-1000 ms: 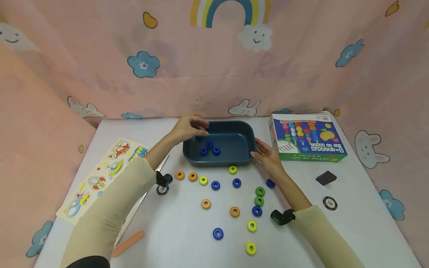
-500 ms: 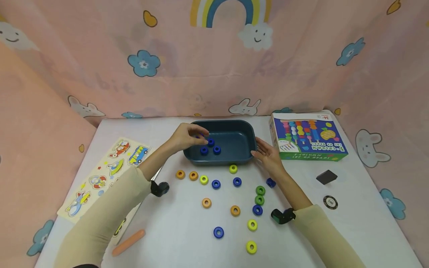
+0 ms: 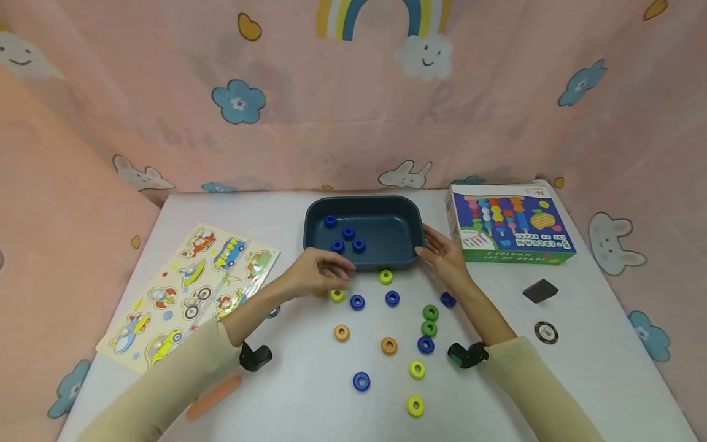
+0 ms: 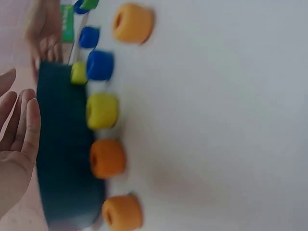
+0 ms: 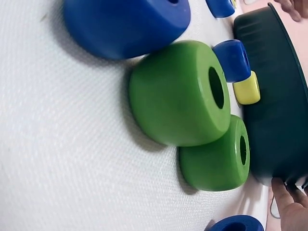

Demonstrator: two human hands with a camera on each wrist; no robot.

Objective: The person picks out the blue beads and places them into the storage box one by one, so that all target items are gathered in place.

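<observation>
My left hand (image 3: 320, 271) is over the near-left edge of a dark teal tray (image 3: 397, 266), its fingers loosely bent with nothing between them. It partly covers an orange bead (image 3: 319, 293), beside a yellow bead (image 3: 337, 296). In the left wrist view the same hand (image 4: 17, 130) shows relaxed fingers beside the tray wall (image 4: 65, 149). Several blue beads (image 3: 348, 233) lie in the tray's left half. My right hand (image 3: 447, 261) holds the tray's near-right corner, thumb in front and fingers along the end. Two green beads (image 5: 180, 94) stand close together in the right wrist view.
Blue, yellow and orange beads lie scattered before the tray. A printed bead-set box (image 3: 510, 224) stands at the back right, near a black block (image 3: 540, 291) and a round chip (image 3: 546, 332). A picture board (image 3: 188, 288) and an orange-pink stick (image 3: 214, 396) lie at left.
My left hand has come out of the tray and moved toward the near side, uncovering a blue bead at the tray's back left. My right hand stays at the corner.
</observation>
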